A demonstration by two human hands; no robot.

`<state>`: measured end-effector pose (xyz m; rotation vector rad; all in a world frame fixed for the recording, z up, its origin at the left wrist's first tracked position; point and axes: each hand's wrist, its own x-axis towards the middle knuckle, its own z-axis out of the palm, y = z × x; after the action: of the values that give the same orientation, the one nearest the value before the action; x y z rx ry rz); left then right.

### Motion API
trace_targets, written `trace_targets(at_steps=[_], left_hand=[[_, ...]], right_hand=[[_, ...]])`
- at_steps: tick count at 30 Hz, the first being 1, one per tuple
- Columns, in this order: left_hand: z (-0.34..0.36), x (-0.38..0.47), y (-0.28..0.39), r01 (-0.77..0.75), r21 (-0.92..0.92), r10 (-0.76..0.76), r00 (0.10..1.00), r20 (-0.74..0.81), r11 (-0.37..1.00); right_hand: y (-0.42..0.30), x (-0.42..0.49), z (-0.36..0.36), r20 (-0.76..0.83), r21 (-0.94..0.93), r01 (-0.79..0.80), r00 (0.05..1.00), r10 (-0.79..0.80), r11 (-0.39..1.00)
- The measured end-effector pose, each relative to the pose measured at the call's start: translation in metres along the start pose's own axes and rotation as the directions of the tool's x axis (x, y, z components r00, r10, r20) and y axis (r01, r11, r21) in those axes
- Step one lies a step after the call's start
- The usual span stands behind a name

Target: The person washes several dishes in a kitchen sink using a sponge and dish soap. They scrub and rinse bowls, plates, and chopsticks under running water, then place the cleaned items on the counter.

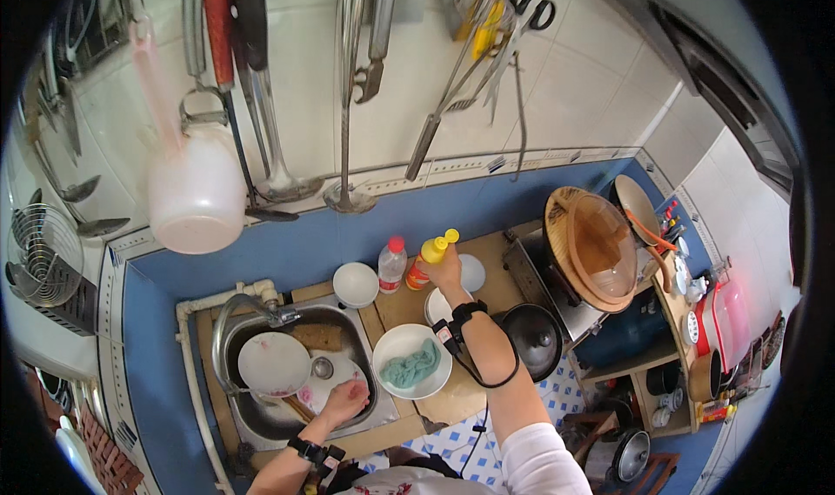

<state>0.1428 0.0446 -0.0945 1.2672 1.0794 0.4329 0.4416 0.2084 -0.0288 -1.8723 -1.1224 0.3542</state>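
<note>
My right hand (445, 270) reaches over the counter and grips a squeeze bottle (417, 277) with a yellow top and orange-red label. Beside it stands a clear plastic bottle (392, 266) with a red cap. My left hand (347, 402) is over the steel sink (381, 407), fingers half curled, above a white flowered plate (318, 397); its fingertips are partly hidden. Another white flowered dish (274, 364) rests in the sink's left part. Right of the sink, a white bowl (385, 345) holds a wrung green cloth (411, 366). A bowl partly behind my right wrist is white (438, 304).
A curved faucet (244, 306) rises at the sink's back left. A small white bowl (355, 285) stands behind the sink. To the right are a black lidded pan (531, 341) and a stove with a wooden-rimmed lid (600, 250). Ladles (350, 198) and a pink-handled dipper (196, 188) hang on the wall.
</note>
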Motion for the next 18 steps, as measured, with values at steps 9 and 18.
trace_targets(at_steps=[9, 18], left_hand=[[0.082, 0.055, 0.023, -0.416, 0.755, 0.326, 0.903, 0.279, 0.507], [0.103, 0.110, 0.024, -0.289, 0.811, -0.001, 0.942, 0.337, 0.508]], right_hand=[[0.017, -0.014, -0.007, 0.096, -0.094, 0.178, 0.981, -0.169, 0.980], [0.034, -0.100, -0.042, 0.358, 0.111, -0.009, 0.933, -0.031, 0.994]])
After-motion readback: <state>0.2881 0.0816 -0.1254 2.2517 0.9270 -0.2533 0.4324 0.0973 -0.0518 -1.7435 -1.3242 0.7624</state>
